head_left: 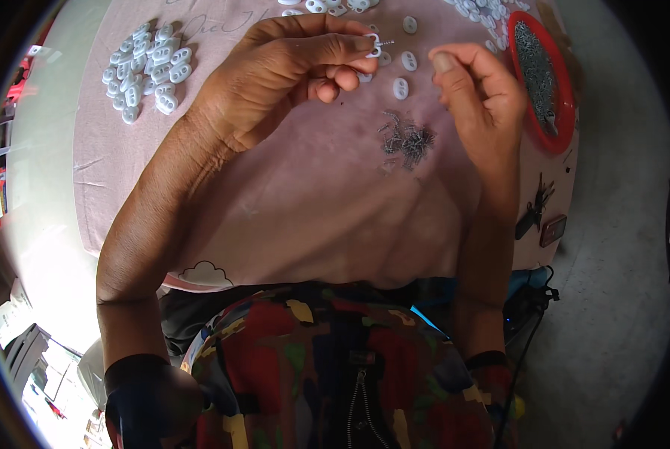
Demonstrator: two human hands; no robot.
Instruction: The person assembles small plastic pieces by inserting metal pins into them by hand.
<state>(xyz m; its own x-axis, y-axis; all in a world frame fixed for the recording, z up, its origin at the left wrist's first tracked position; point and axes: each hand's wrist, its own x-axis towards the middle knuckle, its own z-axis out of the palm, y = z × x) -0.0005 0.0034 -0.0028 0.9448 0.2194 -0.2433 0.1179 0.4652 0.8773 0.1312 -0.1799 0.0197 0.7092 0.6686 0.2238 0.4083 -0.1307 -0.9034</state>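
Head view: the left hand grips a white two-holed oval piece between thumb and forefinger, a screw projecting from it toward the right hand. The right hand is closed, thumb against the bent forefinger; whether a small item lies between them cannot be told.

Landmark is the loose screw heap on the pink cloth. The gripped piece is held beyond the heap and slightly left. Just beyond the heap lie loose white pieces; well left of it, a pile of similar pieces. To its right and beyond, a red tray contains screws. Right and nearer the person: a dark bunch of small items and a flat dark-red object.

Writing: grey cursive script on the cloth, far left beyond the heap, partly covered by the left hand.
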